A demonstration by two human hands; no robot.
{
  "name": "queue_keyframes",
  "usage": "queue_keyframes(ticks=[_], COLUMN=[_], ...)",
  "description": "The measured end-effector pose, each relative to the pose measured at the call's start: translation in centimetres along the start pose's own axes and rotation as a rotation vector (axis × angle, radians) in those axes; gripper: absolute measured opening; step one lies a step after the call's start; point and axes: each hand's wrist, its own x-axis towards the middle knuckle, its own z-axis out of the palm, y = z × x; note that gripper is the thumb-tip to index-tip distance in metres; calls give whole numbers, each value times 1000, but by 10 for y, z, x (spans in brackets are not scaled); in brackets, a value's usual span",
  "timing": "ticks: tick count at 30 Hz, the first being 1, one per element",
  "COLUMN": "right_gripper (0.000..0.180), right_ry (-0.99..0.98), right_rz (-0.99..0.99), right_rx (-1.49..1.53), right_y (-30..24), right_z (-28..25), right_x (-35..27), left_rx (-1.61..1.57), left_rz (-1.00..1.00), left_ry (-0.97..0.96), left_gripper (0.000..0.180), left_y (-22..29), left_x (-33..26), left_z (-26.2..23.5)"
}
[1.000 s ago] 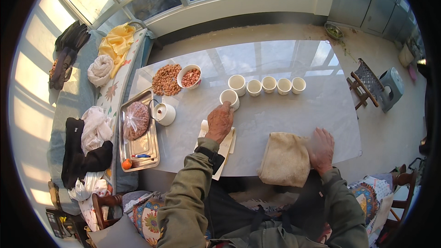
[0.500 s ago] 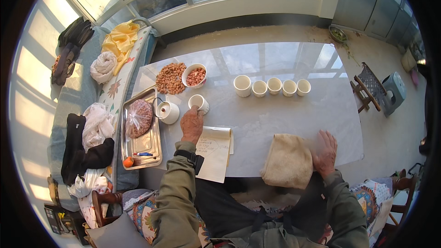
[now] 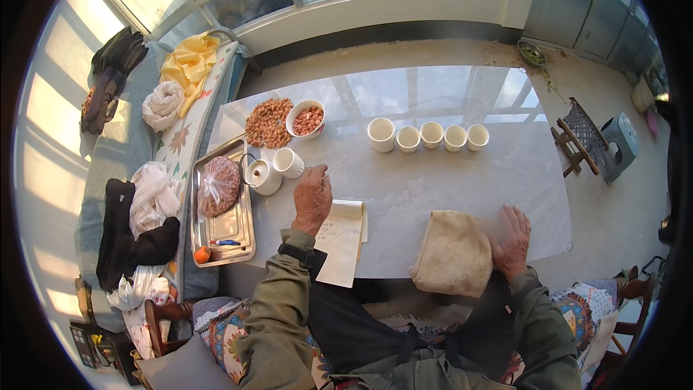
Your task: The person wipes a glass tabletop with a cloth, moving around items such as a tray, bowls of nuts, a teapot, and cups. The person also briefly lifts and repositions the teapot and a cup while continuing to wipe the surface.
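A white cup (image 3: pixel 289 163) stands beside the white lidded teapot (image 3: pixel 263 176), left of centre on the table. Just right of this cup and apart from it, my left hand (image 3: pixel 312 198) hovers with its fingers loosely bent and nothing in them. Below the wrist lies an open notebook (image 3: pixel 339 245) with handwriting. My right hand (image 3: pixel 511 242) rests flat near the table's front edge, fingers spread, touching or close to a folded beige cloth (image 3: pixel 453 253). Farther back stand a larger white cup (image 3: pixel 381 135) and a row of smaller white cups (image 3: pixel 432 135).
At the table's left are a pile of peanuts (image 3: pixel 268 123), a bowl of shelled peanuts (image 3: pixel 307 120) and a metal tray (image 3: pixel 244 235) with a bag of peanuts (image 3: pixel 219 186), a pen and an orange fruit. A clothes-strewn bed (image 3: pixel 198 112) adjoins the left side. A stool (image 3: pixel 619 146) stands at right.
The white cup has moved left, up against the teapot, and my left hand has let go of it. That hand has shifted slightly right. My right hand has stayed put.
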Motion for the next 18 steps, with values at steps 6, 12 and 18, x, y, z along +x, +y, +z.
queue_keyframes(ticks=[6, 12, 18], right_gripper=[64, 64, 64], right_ry=[22, 29, 13], right_rz=[-7, -6, 4], right_rx=[10, 13, 16], right_y=[0, 5, 6], right_z=[1, 5, 5], right_x=[-1, -1, -1], left_rx=[-109, -1, 12], left_rz=[48, -9, -37], left_ry=[-279, -323, -241], left_gripper=[52, 54, 23], left_y=[82, 107, 99], left_x=[20, 53, 73], left_z=[33, 71, 95])
